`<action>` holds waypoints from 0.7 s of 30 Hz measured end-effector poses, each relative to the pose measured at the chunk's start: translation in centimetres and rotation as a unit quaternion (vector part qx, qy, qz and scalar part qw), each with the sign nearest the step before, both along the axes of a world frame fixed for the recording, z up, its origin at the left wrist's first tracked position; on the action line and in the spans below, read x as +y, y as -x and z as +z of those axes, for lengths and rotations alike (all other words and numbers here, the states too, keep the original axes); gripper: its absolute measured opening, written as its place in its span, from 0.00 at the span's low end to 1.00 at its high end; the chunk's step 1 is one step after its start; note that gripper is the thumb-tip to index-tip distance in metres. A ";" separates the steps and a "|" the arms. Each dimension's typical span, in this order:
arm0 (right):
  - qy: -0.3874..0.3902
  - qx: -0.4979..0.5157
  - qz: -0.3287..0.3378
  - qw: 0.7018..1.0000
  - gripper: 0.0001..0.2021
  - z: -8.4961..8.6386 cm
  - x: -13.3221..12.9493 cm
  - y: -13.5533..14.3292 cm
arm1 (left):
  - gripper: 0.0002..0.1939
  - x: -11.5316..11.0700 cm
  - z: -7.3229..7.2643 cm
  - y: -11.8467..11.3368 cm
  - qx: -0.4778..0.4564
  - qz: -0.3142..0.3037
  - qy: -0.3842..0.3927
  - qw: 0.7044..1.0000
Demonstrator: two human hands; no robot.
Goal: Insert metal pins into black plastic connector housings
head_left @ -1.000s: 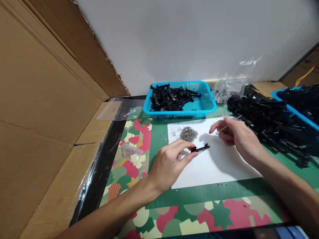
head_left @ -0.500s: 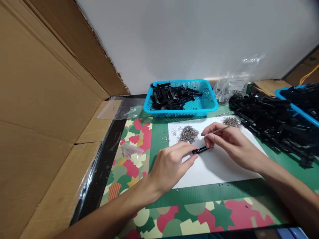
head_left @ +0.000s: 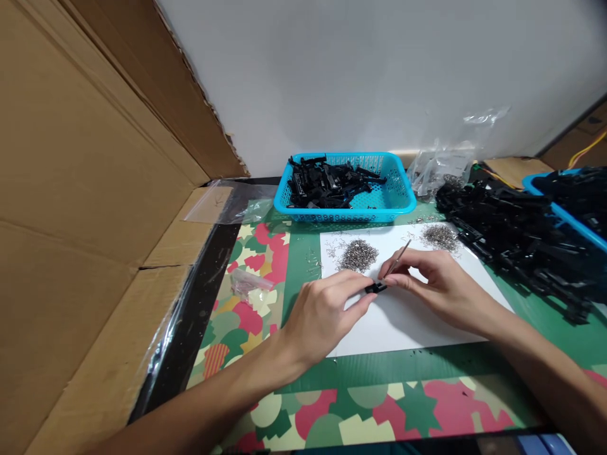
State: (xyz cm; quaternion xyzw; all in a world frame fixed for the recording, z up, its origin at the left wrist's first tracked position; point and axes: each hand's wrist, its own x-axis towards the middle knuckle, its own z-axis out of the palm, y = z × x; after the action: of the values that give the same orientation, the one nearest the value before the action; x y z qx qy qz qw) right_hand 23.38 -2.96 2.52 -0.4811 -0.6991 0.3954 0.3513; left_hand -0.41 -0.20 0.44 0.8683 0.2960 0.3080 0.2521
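My left hand pinches a small black plastic part between thumb and index finger, just above a white sheet of paper. Closed around a thin metal rod-like tool, my right hand meets the part's right end. The tool stands tilted, its upper end pointing away to the right; its lower tip is hidden by the fingers. Behind the left fingertips lies a pile of tiny metal pieces. A second such pile is on the paper's far right.
A blue basket of black parts stands at the back. To the right are a heap of black parts and another blue basket. Clear plastic bags lean at the wall. Cardboard rises on the left.
My right hand has moved left, down onto the black part. The tool has swung from nearly level to steeply tilted. My left hand has stayed in place with the part.
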 end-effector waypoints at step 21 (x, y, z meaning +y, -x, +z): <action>-0.011 -0.057 -0.033 0.998 0.10 -0.5 -0.1 1.1 | 0.06 -0.3 0.0 -0.1 0.007 0.010 -0.040 0.999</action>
State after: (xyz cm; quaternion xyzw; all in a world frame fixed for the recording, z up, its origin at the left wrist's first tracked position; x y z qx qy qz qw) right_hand 22.31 -3.10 2.06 -0.5219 -0.7060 0.3476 0.3292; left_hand -0.33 -0.47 0.40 0.8767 0.2940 0.3164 0.2118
